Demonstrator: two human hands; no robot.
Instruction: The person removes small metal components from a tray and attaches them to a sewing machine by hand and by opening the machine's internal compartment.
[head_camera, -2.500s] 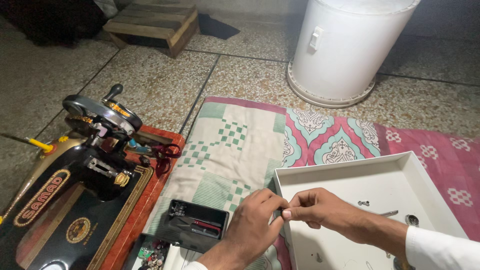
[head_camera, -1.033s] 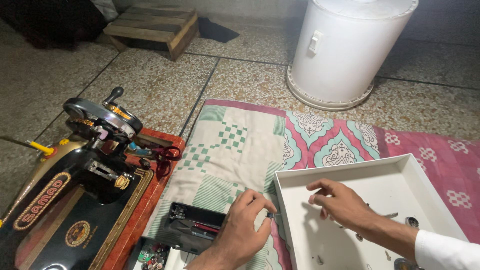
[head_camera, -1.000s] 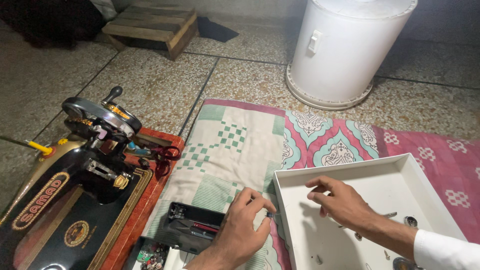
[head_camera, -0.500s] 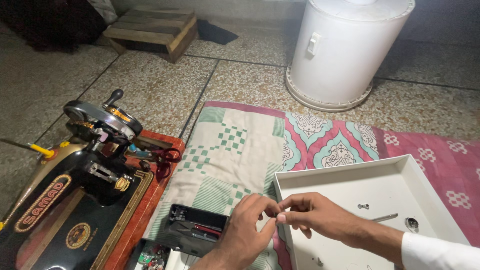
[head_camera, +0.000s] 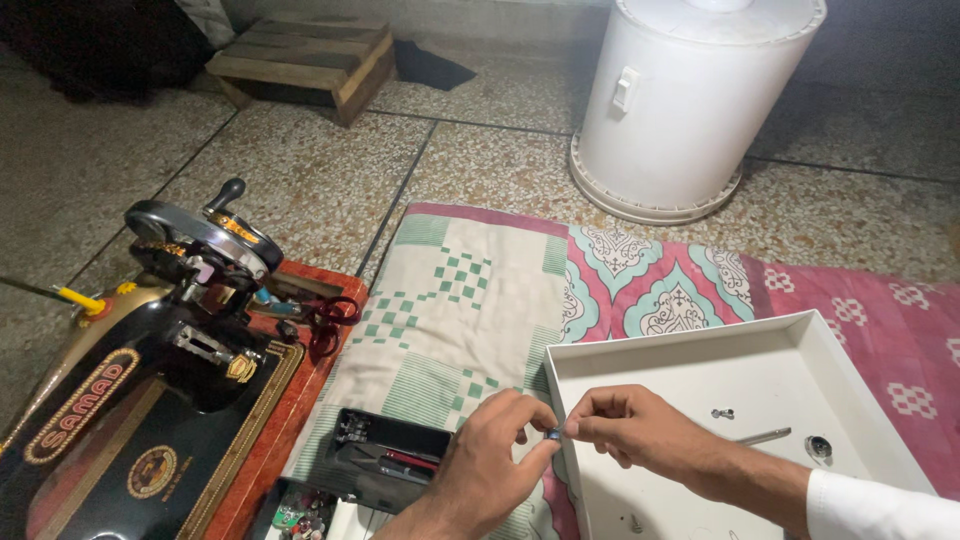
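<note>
Both hands meeting over the near left edge of the white tray (head_camera: 800, 345). Left hand (head_camera: 490, 470) and right hand (head_camera: 640, 440) pinching one tiny dark part (head_camera: 553, 434) between thumb and fingertips, other fingers loosely curled; kind of part too small to tell. Best kept low over the tray's rim, so a slip lands inside, with a light, steady pinch. Inside the tray: one small screw (head_camera: 723, 413), one thin metal pin (head_camera: 765, 436), one round metal piece (head_camera: 818, 447). On the quilt's near edge, one black tool case (head_camera: 385, 465); left of it, one black sewing machine (head_camera: 140, 380).
</note>
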